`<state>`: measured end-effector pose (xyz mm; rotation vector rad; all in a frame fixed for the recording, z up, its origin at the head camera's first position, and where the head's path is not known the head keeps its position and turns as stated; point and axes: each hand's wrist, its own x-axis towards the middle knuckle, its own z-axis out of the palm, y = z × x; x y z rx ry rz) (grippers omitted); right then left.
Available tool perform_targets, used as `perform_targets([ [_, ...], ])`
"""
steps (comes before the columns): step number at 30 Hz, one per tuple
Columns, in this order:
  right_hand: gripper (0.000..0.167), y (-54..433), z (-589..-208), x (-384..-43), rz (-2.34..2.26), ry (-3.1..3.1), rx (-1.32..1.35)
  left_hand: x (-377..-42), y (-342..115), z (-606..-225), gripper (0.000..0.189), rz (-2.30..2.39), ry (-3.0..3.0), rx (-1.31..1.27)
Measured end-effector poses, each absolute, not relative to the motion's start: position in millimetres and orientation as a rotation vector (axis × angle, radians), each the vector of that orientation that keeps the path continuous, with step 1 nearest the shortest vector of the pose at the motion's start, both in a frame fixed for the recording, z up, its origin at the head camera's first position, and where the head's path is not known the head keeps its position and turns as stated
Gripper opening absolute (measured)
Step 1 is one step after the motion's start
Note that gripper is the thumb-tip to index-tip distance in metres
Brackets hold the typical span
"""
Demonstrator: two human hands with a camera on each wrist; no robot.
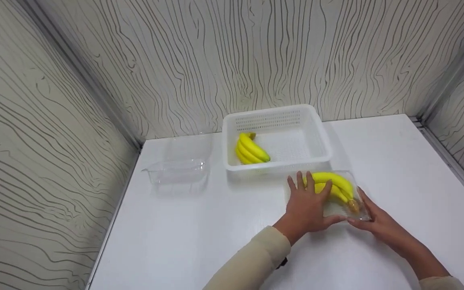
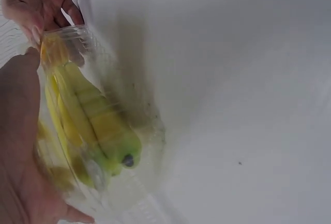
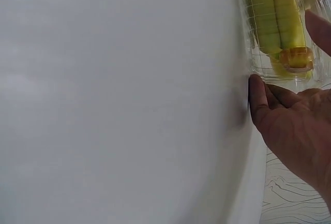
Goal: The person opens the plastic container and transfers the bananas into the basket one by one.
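Observation:
A clear plastic clamshell box [image 1: 334, 210] with a bunch of yellow bananas [image 1: 338, 182] inside lies on the right part of the table. Spread over its top is my left hand [image 1: 306, 205], fingers straight and thumb along the near edge. My right hand [image 1: 381, 222] holds the box's right end at the near corner, thumb in front and fingers on the side. The brown stem end of the bananas points toward that hand. In the left wrist view, the greenish tips of the bunch [image 2: 103, 125] show through the ribbed plastic.
Behind the box stands a white perforated basket [image 1: 278, 164] with another banana bunch [image 1: 251, 150] at its left side. An open clear clamshell box [image 1: 177, 171] sits farther left on the white table [image 1: 183, 237]. Patterned walls [image 1: 199, 56] close off the back and sides.

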<state>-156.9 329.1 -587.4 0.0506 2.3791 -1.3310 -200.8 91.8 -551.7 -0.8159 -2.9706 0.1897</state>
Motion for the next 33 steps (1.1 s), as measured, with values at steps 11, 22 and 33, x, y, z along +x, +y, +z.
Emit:
perform_targets([
  [11,0.111,326,-586,-154,-1.376,2.336,0.045,-195,108,-550,0.095,0.295,-2.9,-0.702],
  [22,0.109,328,-586,-154,-1.374,2.349,0.052,-195,114,-547,0.09,0.357,-2.903,-0.685],
  [33,0.108,329,-585,-158,-1.426,2.289,0.067,-198,115,-548,0.086,0.339,-2.871,-0.715],
])
